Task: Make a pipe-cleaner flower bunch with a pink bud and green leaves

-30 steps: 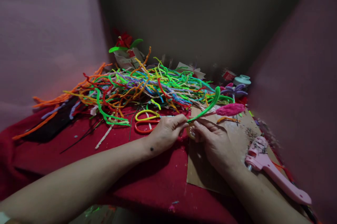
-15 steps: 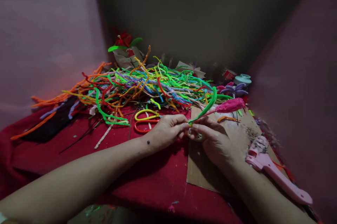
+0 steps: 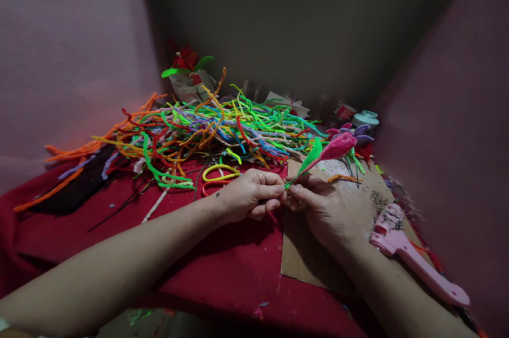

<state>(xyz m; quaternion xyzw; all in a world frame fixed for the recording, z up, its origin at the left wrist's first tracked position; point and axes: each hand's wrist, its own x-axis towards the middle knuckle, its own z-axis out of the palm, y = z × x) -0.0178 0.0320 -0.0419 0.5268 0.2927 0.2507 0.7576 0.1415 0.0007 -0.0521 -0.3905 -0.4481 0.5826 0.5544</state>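
At cardboard edge (image 3: 286,253), left hand (image 3: 256,195), right hand (image 3: 322,208), both pinching green-leafed pink flower (image 3: 337,145)

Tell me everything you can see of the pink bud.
The pink bud looks fuzzy, like pipe cleaner, plump toward its upper end and tapering toward the hands. Held in the air, it slants up and right. A bright green leaf runs along its left side, seemingly meeting it low down. The left hand and right hand meet at the narrow end, hiding its tip.
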